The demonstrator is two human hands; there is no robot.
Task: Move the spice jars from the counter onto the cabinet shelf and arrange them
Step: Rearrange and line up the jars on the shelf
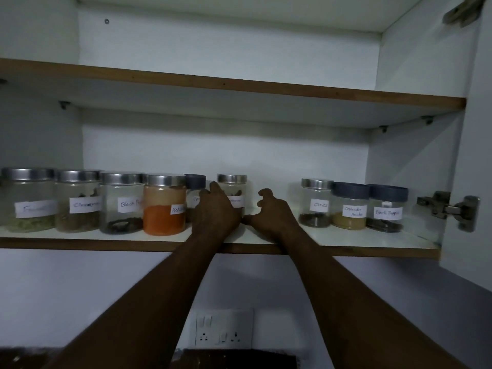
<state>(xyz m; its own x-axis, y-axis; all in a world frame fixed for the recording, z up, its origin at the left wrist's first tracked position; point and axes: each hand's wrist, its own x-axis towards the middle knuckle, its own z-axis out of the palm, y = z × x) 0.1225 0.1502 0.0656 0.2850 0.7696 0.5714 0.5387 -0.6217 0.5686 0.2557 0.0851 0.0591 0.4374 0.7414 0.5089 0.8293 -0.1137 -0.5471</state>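
Note:
Several labelled spice jars stand in a row on the lower cabinet shelf [346, 239]. From the left come a fennel jar [26, 201], a cinnamon jar [78, 201], a black pepper jar [121, 203] and a red chilli jar [164, 206]. A blue-lidded jar [195, 182] stands behind them. My left hand [215, 213] wraps round the left side of a silver-lidded jar [233, 182] in the middle. My right hand [271, 213] hovers just right of it, fingers loosely curled and holding nothing, with its thumb at the jar's base. Cloves [315, 203], coriander powder [350, 207] and a second black pepper jar [386, 210] stand to the right.
The upper shelf [239, 86] holds nothing that I can see. A gap on the lower shelf lies between the held jar and the cloves jar. The open door's hinge [450, 209] juts in at the right. A wall socket [223, 328] sits below the cabinet.

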